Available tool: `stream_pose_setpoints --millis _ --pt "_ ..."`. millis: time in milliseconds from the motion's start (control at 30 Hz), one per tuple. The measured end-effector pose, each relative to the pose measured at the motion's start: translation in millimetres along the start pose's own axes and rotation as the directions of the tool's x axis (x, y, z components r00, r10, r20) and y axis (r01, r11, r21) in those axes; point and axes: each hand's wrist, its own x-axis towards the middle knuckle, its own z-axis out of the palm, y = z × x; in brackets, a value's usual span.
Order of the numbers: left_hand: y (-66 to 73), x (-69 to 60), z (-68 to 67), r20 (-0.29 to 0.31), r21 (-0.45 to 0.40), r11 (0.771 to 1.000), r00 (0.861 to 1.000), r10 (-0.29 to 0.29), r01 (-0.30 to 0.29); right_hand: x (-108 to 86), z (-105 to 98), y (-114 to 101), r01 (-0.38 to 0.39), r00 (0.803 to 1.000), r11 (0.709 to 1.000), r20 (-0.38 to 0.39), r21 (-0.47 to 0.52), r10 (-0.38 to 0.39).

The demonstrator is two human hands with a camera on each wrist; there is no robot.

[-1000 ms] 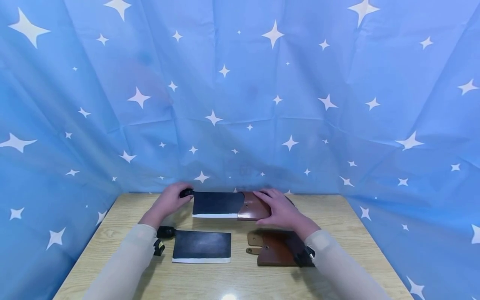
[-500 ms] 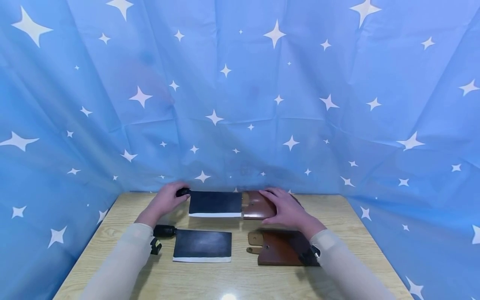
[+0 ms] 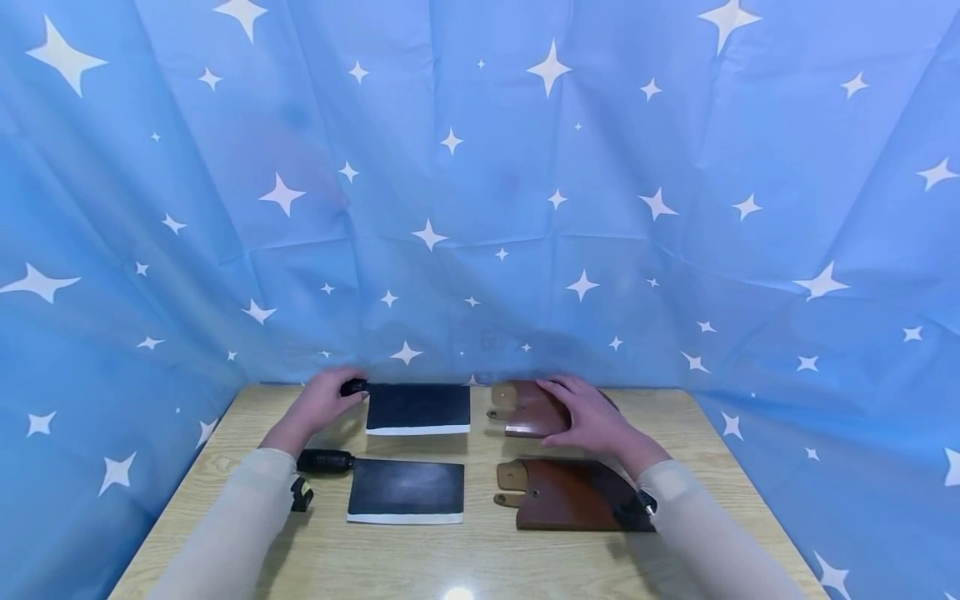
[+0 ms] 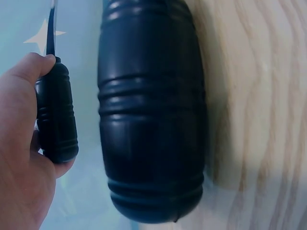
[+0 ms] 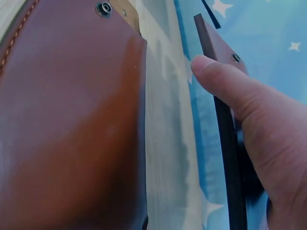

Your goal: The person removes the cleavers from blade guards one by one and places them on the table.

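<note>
My left hand (image 3: 318, 404) grips the black ribbed handle (image 4: 57, 112) of a cleaver, whose dark blade (image 3: 418, 406) has a pale strip along its lower edge. To the right, my right hand (image 3: 596, 418) holds a brown leather cleaver sheath (image 3: 527, 410), with the thumb on its edge in the right wrist view. A gap separates blade and sheath; both appear raised at the back of the table. A second, similar cleaver (image 3: 406, 490) lies nearer me, its handle (image 4: 151, 124) filling the left wrist view. Beside it lies a second brown sheath (image 3: 566, 496) with a tan flap and snap strap.
All of this is on or over a light wood-grain table (image 3: 420, 562). A blue curtain (image 3: 480, 208) with white stars hangs close behind the table's back edge and along both sides. My right forearm partly covers the near sheath's right end.
The far cleaver blade, earlier partly inside the sheath, has come fully out. My left hand moved left with the cleaver, my right hand rightward with the sheath. The near cleaver and sheath stayed put.
</note>
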Motion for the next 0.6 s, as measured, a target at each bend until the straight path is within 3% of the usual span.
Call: stream_pose_setpoints --millis 367,600 --pt "-4.4 -3.1 -2.2 0.027 0.016 1.0 1.0 -0.011 0.01 -10.2 0.3 16.1 -0.01 1.0 1.0 0.004 -0.022 0.01" --pt "-11.9 -1.5 5.2 0.017 0.038 0.999 1.0 0.009 -0.01 -14.1 4.8 21.0 -0.039 0.999 0.999 0.025 0.003 0.039"
